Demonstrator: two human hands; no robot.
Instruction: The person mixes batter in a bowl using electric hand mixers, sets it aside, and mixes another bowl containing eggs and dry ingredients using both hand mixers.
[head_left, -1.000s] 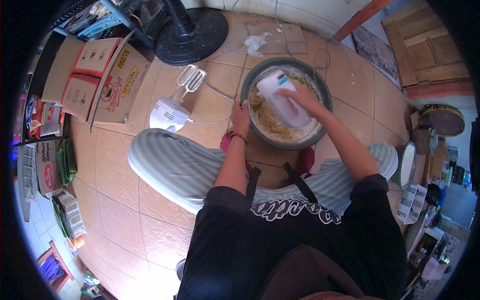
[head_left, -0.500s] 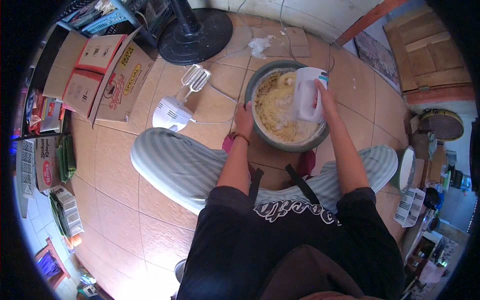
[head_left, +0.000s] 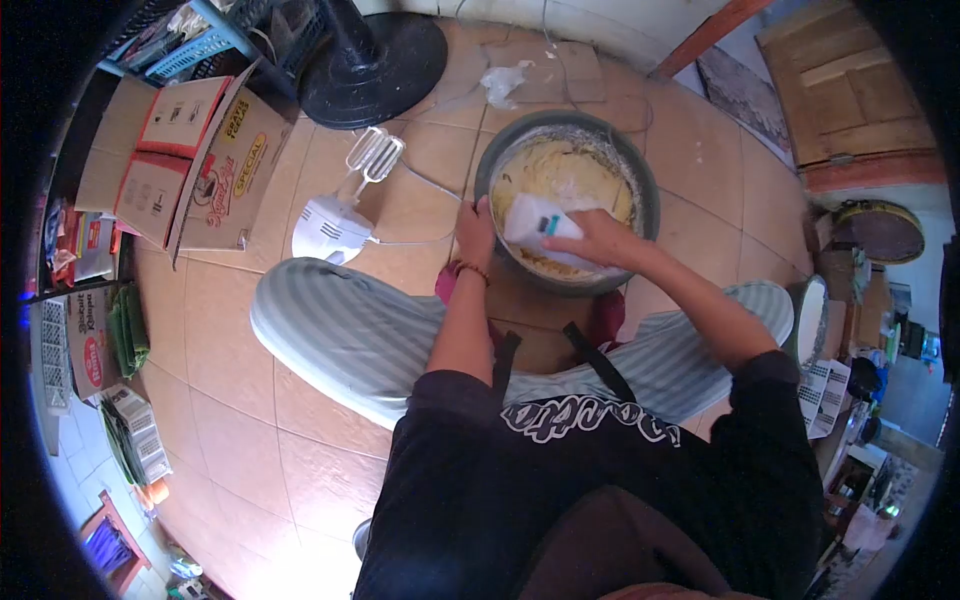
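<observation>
Between my feet on the tiled floor sits a wide grey-green basin (head_left: 649, 190) with yellow batter (head_left: 560, 172) and white powder inside. My left hand (head_left: 474, 232) is closed on the basin's left rim. My right hand (head_left: 602, 240) is wrapped round the handle of a white hand mixer (head_left: 528, 218), held over the near left part of the basin. Its beaters are hidden beneath its body. A second white hand mixer (head_left: 330, 228) rests on the floor to the left, its wire beaters (head_left: 376, 153) pointing away from me.
An open cardboard box (head_left: 215, 170) stands at the far left, beside a black round base (head_left: 375, 70). A crumpled plastic bag (head_left: 504, 84) lies beyond the basin. Cables cross the floor there. A bowl with white contents (head_left: 811, 315) is by my right knee.
My right hand has swung the hand mixer from the basin's right side to its near left, turning it. My left hand still holds the rim. The view has shifted slightly.
</observation>
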